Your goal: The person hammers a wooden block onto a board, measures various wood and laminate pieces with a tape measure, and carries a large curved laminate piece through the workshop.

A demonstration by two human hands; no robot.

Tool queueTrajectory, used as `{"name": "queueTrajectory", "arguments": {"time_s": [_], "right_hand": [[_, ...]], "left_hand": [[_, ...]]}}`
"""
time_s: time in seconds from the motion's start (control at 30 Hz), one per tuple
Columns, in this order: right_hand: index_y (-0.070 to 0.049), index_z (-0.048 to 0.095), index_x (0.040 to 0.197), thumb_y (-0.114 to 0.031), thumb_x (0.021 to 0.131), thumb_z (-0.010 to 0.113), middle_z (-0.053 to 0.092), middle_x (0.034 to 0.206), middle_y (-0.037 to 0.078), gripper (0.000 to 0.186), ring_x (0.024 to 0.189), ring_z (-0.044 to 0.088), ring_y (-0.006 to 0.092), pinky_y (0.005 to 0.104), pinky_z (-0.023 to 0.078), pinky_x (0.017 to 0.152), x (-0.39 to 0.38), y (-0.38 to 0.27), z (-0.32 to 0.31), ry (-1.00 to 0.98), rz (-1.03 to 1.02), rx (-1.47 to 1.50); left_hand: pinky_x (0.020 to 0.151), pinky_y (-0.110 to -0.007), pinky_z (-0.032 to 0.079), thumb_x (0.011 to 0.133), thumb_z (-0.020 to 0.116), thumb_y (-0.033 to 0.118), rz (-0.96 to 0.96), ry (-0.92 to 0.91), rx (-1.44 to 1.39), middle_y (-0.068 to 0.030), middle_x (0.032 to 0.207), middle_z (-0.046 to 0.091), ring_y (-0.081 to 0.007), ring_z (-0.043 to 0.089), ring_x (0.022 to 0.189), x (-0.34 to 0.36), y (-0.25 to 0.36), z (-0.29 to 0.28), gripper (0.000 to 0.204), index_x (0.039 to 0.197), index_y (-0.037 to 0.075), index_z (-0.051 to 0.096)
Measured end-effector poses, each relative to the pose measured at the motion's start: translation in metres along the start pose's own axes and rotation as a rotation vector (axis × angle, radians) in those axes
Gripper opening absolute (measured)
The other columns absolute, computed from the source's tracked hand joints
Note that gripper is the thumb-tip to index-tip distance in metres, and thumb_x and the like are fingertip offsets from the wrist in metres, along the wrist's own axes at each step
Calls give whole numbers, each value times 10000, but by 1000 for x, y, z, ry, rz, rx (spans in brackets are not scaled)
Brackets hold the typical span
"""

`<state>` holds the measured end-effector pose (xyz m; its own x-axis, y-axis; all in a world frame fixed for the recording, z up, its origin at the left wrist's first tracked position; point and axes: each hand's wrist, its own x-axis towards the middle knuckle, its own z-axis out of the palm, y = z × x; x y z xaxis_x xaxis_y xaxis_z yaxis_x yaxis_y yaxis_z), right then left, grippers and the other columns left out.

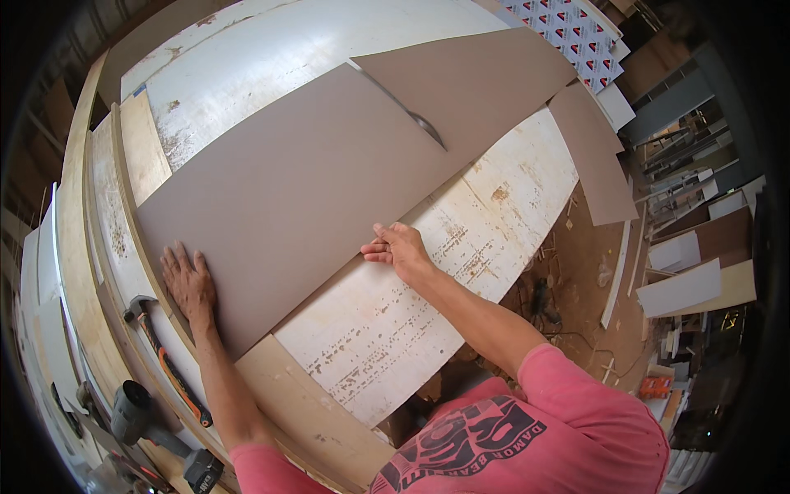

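Observation:
A large, thin taupe-brown sheet (271,181) lies over a worn white tabletop (387,329). A narrow slit with a curved, raised edge (425,125) runs from its far edge partway toward me, and the brown surface continues beyond it to the right. My left hand (189,284) rests flat on the sheet's left end with fingers spread. At the near edge, my right hand (397,249) has its fingers bent together around the sheet's rim. Part of the right fingers' grip is hidden.
Along the left lie wooden boards (78,214), a hammer (164,358) and a cordless power tool (156,432). Another brown strip (594,152) hangs over the right end of the table. Scraps and panels (699,280) lie at the right, by the dirt-brown floor (588,272).

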<state>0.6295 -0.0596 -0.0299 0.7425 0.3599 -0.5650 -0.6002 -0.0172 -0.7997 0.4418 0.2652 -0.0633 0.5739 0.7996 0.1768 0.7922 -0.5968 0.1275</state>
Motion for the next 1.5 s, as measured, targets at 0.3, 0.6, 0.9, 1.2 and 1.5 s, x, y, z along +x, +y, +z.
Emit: {"name": "queueTrajectory", "arguments": {"time_s": [0.3,0.6,0.9,1.2,1.5], "right_hand": [[129,408,1029,-114,944,481,553,878,207,267,764,653,262,295,589,622,17,-11,22,-12,-26,12],[74,345,1047,-123,928,497,525,881,190,276,690,650,264,318,589,586,26,-18,26,73,-77,16],[36,19,1433,-18,874,488,529,818,126,731,539,593,173,285,539,474,47,-37,10,400,-395,-60],[76,76,1427,-15,848,497,539,730,116,721,486,559,165,289,522,437,63,-30,7,373,-383,-43],[18,434,957,-151,859,603,510,676,55,259,506,536,119,273,520,485,33,-26,39,115,-449,280]], "left_hand": [[1143,-402,137,962,321,418,-2,-9,17,-169,1490,254,-306,187,1396,30,-6,7,577,1419,66,330],[1143,-395,139,962,320,414,1,-11,20,-168,1491,253,-305,191,1395,44,-6,12,573,1421,71,331],[1143,-393,140,957,345,406,3,0,13,-162,1494,249,-301,184,1397,45,-8,9,573,1422,72,328],[1142,-392,142,956,343,405,5,4,2,-167,1493,250,-307,191,1395,46,-7,9,573,1417,65,334],[1132,-401,173,956,367,388,-3,16,-22,-183,1473,287,-308,234,1378,43,-2,7,549,1382,44,389]]}}
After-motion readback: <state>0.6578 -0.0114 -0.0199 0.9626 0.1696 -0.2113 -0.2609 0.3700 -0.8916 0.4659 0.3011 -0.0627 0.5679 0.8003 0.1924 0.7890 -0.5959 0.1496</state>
